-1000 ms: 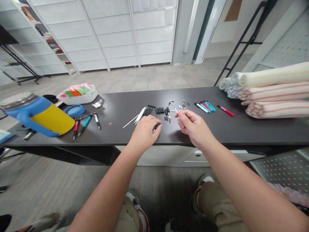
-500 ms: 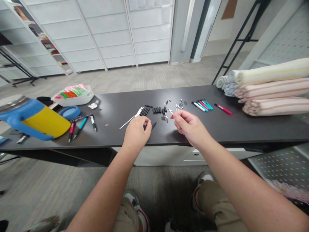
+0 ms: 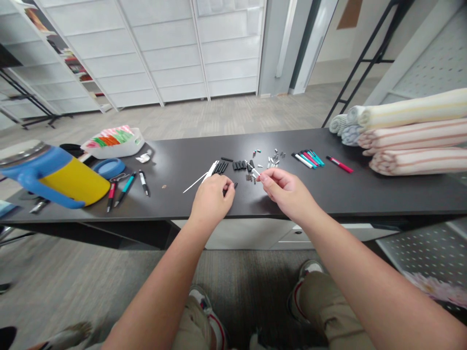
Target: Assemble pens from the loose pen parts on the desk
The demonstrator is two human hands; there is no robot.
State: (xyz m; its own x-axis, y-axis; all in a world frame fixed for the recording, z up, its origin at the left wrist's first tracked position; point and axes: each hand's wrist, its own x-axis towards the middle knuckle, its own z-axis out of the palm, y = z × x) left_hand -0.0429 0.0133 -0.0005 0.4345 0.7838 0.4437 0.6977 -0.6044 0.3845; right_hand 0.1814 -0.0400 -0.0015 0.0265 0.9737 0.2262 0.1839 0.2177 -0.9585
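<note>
My left hand [image 3: 212, 195] rests over the dark table, its fingers closed around a black pen barrel [image 3: 235, 185] whose tip shows past the thumb. Beside it lie white pen refills [image 3: 210, 170] and several black pen barrels [image 3: 221, 167], partly behind the hand. Between thumb and forefinger, my right hand [image 3: 282, 185] pinches a small white-and-silver pen part [image 3: 256, 172]. Just beyond those fingertips are short black grips [image 3: 239, 165], small springs [image 3: 248, 178] and a scatter of silver pen tips [image 3: 274, 160].
Right of the parts lie colored pen barrels [image 3: 308, 159] and a red one [image 3: 339, 164]. Rolled striped fabrics [image 3: 412, 138] fill the right end. On the left stand a blue-yellow mug [image 3: 69, 177], a white tray [image 3: 127, 148] of colorful packets and several pens [image 3: 125, 188].
My right hand still pinches a small part, which now shows more of its length and points toward the black grips. The black barrel's end shows less past my left thumb.
</note>
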